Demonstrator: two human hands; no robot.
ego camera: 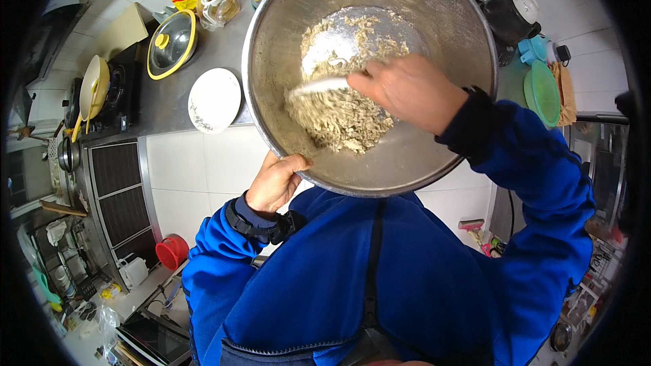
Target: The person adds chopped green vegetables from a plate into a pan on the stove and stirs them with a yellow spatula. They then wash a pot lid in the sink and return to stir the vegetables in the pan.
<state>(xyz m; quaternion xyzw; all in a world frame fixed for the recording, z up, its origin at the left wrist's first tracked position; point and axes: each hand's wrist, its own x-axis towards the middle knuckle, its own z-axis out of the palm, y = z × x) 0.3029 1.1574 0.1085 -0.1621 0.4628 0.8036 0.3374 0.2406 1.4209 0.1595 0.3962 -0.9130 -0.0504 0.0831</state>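
Note:
A large metal basin (407, 168) stands tilted in front of me, holding a crumbly, pale brown-green mixture (341, 122) with a patch of white powder (325, 51) on it. My left hand (277, 180) grips the basin's near left rim, thumb over the edge. Inside the basin, my right hand (407, 89) holds a whitish utensil (320, 86), blurred by motion, whose far end lies over the mixture. The utensil's exact kind cannot be told. Dark cuffs and blue sleeves cover both wrists and arms.
On the steel counter (168, 101) left of the basin are a white plate (214, 100), a yellow-rimmed glass lid (173, 43) and a bagged item (217, 6). A yellow pan (94, 86) sits by the stove. At right are a black kettle-like pot (503, 15) and a green plastic basin (541, 92).

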